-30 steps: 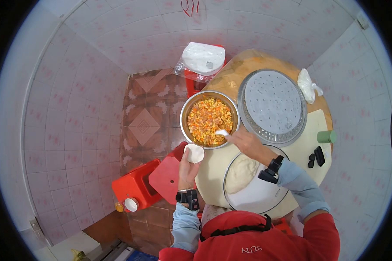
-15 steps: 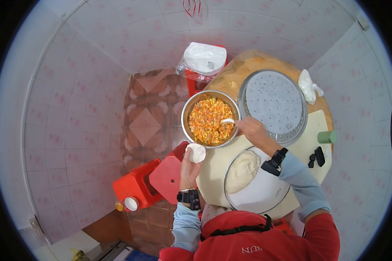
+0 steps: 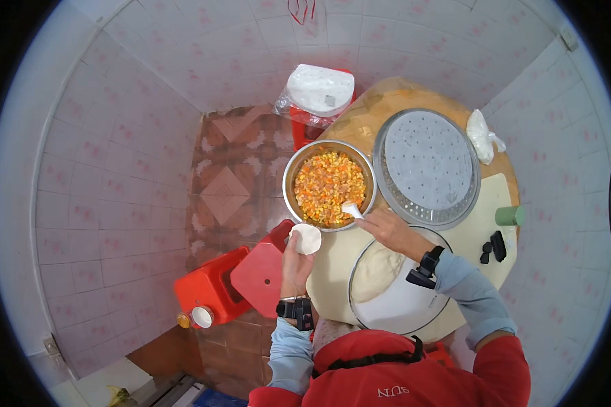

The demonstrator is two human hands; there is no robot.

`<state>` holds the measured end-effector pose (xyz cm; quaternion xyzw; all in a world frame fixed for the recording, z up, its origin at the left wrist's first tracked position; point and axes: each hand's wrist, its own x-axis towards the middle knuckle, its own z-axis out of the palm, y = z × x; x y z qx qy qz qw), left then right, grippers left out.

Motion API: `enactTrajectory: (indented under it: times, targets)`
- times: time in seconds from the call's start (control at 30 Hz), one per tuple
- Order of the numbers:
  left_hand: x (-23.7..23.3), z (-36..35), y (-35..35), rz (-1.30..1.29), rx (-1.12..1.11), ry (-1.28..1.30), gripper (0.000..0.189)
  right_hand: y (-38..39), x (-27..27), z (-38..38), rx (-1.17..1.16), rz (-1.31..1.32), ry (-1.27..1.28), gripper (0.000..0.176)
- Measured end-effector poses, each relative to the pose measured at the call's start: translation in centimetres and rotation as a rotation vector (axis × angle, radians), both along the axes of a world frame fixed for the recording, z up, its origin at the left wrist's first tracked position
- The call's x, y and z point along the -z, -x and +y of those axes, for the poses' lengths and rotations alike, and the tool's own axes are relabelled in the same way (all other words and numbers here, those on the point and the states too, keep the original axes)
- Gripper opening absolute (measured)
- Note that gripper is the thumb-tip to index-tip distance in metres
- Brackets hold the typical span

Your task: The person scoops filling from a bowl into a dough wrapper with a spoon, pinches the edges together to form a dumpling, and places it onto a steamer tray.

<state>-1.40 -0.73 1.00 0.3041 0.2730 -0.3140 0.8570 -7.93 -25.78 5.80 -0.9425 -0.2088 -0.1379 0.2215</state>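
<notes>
A round dough wrapper [image 3: 307,239] rests in my left hand [image 3: 293,264], held just below the near rim of a steel bowl [image 3: 287,197]. Diced filling [image 3: 326,182], orange, yellow and pink, fills much of that bowl. My right hand [image 3: 387,230] grips a white spoon [image 3: 352,211] over the bowl's right near side, with a little filling in the spoon's tip. Below my right forearm, a lump of dough [image 3: 377,271] lies in a wide, pale basin [image 3: 404,315].
A perforated steamer tray [image 3: 428,159] stands right of the bowl. Farther right are a tied plastic bag [image 3: 480,136], a green cylinder [image 3: 510,216] and black objects [image 3: 497,245]. Red stools [image 3: 261,271] and a red container [image 3: 210,288] stand at the left. A white bagged item [image 3: 320,89] sits behind.
My right hand has drawn the spoon up out of the filling and toward the bowl's near rim. My left hand with the wrapper has stayed nearly in place.
</notes>
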Motion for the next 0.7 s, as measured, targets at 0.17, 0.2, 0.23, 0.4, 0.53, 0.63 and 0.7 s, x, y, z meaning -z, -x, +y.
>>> enactTrajectory:
  times: [0.17, 0.2, 0.23, 0.4, 0.53, 0.63, 0.7]
  targets:
    - [-0.1, 0.0, 0.0, 0.004, -0.025, 0.007, 0.032, 0.1, 0.4, 0.2, 0.029, 0.026, -0.006, 0.025]
    - [-0.2, 0.0, 0.0, 0.011, -0.024, 0.005, 0.032, 0.1, 0.6, 0.2, 0.03, 0.032, -0.008, 0.025]
    - [-0.4, -0.1, 0.0, 0.007, -0.02, 0.006, 0.033, 0.2, 0.7, 0.2, 0.032, 0.049, -0.003, 0.026]
    - [-0.8, -0.1, 0.0, 0.021, -0.009, 0.008, 0.033, 0.4, 0.8, 0.1, 0.044, 0.061, -0.021, 0.028]
    - [-0.7, -0.1, 0.0, 0.027, -0.006, 0.01, 0.033, 0.1, 0.8, -0.3, 0.025, 0.055, -0.016, 0.029]
    - [-0.8, -0.2, -0.3, 0.036, -0.006, 0.017, 0.032, -0.6, -0.3, -1.1, 0.057, 0.029, -0.013, 0.03]
    - [-0.8, 0.0, -0.3, 0.041, -0.006, 0.02, 0.032, -0.6, -2.0, -1.3, 0.097, 0.009, -0.024, 0.03]
